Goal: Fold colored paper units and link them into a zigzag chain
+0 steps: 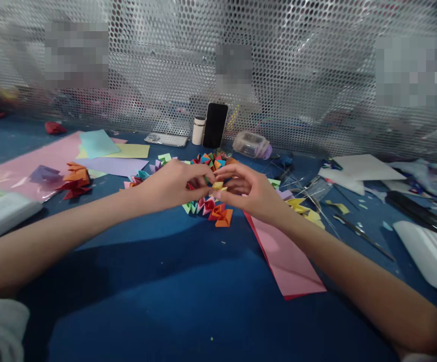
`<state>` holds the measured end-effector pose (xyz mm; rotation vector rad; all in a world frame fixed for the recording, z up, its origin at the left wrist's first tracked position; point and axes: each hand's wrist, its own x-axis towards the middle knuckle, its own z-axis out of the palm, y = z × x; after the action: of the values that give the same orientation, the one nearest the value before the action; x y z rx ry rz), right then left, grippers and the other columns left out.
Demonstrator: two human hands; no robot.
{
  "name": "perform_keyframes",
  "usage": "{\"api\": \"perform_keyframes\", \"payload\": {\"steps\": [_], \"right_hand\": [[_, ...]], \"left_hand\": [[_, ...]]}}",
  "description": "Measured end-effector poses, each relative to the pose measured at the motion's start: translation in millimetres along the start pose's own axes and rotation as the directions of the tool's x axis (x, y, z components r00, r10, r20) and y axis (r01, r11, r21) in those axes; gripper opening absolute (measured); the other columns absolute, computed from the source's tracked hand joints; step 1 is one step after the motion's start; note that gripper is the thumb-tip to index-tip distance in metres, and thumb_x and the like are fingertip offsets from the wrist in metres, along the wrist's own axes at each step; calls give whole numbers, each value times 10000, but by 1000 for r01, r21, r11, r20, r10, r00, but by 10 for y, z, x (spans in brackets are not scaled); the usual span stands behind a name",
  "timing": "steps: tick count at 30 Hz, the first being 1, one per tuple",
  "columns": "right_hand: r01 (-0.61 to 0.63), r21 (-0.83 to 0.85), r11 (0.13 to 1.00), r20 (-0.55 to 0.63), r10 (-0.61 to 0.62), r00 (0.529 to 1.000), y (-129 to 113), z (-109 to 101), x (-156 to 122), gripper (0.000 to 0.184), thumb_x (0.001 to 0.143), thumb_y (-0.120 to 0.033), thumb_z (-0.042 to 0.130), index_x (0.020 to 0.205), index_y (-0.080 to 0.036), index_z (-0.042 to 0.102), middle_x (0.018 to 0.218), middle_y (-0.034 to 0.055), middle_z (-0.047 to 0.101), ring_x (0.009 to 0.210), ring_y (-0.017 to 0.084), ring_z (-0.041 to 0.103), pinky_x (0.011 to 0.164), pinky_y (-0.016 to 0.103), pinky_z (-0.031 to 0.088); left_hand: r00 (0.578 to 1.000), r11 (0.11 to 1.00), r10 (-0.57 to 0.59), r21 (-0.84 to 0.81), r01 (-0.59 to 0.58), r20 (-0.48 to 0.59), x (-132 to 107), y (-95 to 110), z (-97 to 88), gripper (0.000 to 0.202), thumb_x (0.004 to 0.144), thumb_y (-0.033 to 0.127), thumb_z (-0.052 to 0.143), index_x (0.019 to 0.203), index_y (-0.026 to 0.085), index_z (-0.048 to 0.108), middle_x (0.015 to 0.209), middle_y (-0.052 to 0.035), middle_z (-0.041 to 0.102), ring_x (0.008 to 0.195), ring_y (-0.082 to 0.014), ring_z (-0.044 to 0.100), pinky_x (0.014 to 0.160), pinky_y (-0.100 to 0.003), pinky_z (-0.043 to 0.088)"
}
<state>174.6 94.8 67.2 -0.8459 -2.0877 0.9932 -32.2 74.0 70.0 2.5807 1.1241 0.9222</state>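
Both my hands meet over the middle of a blue table. My left hand and my right hand pinch a small folded yellow paper piece between their fingertips. Under the hands lies a row of folded paper pieces in green, pink and orange. A ring of many-coloured folded pieces sits just behind the hands.
A pink sheet lies under my right forearm. More coloured sheets and orange folded pieces lie at the left. A black phone leans on a perforated metal screen. White paper and thin wires lie at the right.
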Motion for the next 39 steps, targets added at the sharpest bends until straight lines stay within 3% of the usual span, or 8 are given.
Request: {"api": "perform_keyframes", "payload": {"steps": [4, 8, 11, 14, 20, 25, 32, 39], "right_hand": [[23, 43, 999, 62, -26, 998, 55, -85, 39, 514, 677, -196, 728, 1142, -214, 509, 1091, 61, 612, 902, 170, 642, 804, 332, 557], [131, -39, 991, 132, -125, 983, 84, -101, 25, 667, 666, -131, 697, 1270, -253, 440, 1211, 63, 538, 1010, 183, 606, 841, 330, 545], [220, -88, 972, 181, -202, 963, 97, -89, 10, 696, 680, -96, 658, 1305, -274, 411, 1251, 61, 515, 1060, 191, 586, 873, 340, 531], [240, -133, 962, 192, -213, 958, 106, -105, 12, 637, 692, -115, 660, 1266, -253, 421, 1226, 73, 526, 1063, 200, 582, 886, 363, 521], [263, -236, 936, 206, -216, 954, 83, -178, 25, 321, 704, -130, 639, 975, -208, 486, 1059, 49, 539, 956, 169, 558, 845, 352, 526], [281, -186, 941, 232, -236, 944, 54, -157, 12, 323, 692, -104, 638, 948, -215, 474, 1035, 39, 512, 979, 174, 542, 875, 364, 527], [301, -166, 939, 249, -255, 934, 4, -145, -3, 311, 705, -84, 611, 944, -212, 458, 1013, 32, 479, 945, 149, 534, 878, 344, 524], [339, -204, 918, 153, -312, 938, -20, -148, -4, 273, 723, -228, 709, 925, -200, 527, 996, 37, 536, 891, 155, 563, 787, 313, 519]], "left_hand": [[999, 1000, 27, 3, -27, 24, 12, -22, -29, 227, 798, 279, 666, 993, 175, 615, 783, 0, 701, 689, -113, 657, 615, -182, 474], [981, 955, 177, 227, -190, 80, -11, -53, -8, 231, 831, 258, 621, 1054, 199, 607, 954, -42, 669, 817, -151, 638, 650, -220, 455], [972, 913, 210, 333, -234, 107, -33, -74, 13, 206, 867, 248, 567, 1068, 221, 606, 990, -39, 650, 849, -158, 633, 616, -218, 429], [971, 887, 207, 396, -237, 116, -46, -82, 15, 185, 872, 294, 568, 1040, 229, 611, 979, -27, 646, 844, -157, 632, 575, -214, 399], [972, 861, 199, 452, -232, 121, -49, -85, 29, 176, 875, 363, 574, 984, 230, 611, 937, -5, 641, 794, -141, 628, 506, -222, 335], [978, 886, 190, 412, -210, 90, -41, -56, 46, 168, 864, 335, 592, 989, 223, 596, 940, 0, 648, 781, -137, 629, 519, -218, 345], [996, 953, 21, 299, -47, 91, -40, -38, 50, 280, 793, 395, 663, 949, 188, 559, 785, 2, 662, 687, -166, 637, 582, -240, 415], [998, 999, -25, -42, 27, 61, -21, -28, 51, 182, 805, 282, 654, 878, 192, 513, 769, 31, 661, 670, -111, 645, 581, -195, 449]]}}
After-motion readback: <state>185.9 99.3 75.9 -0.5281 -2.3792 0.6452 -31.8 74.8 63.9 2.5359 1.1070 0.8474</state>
